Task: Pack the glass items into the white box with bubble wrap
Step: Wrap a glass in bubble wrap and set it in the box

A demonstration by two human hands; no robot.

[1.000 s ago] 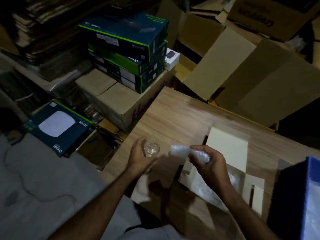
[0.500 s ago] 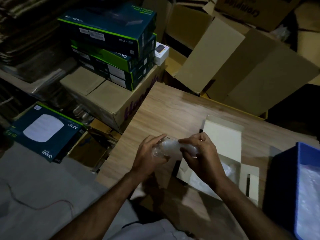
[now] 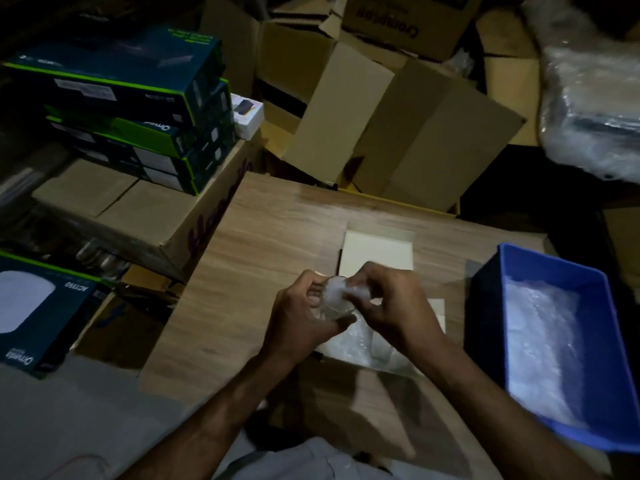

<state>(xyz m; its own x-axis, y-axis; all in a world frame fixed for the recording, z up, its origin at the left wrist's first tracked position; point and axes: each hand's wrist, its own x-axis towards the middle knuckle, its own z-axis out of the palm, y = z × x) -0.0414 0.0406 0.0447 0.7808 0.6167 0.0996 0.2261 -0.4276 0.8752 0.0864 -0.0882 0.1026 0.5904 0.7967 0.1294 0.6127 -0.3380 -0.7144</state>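
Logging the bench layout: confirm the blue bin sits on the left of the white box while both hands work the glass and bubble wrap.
Wrong side. The head view shows the blue bin on the right of the white box; left hand and right hand do hold glass and bubble wrap.

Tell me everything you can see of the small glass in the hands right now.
The glass is small, clear and rounded, held above the wooden table just in front of the open white box. The left hand grips it from the side; the right hand presses a wad of bubble wrap at its mouth. Blur hides finer detail.
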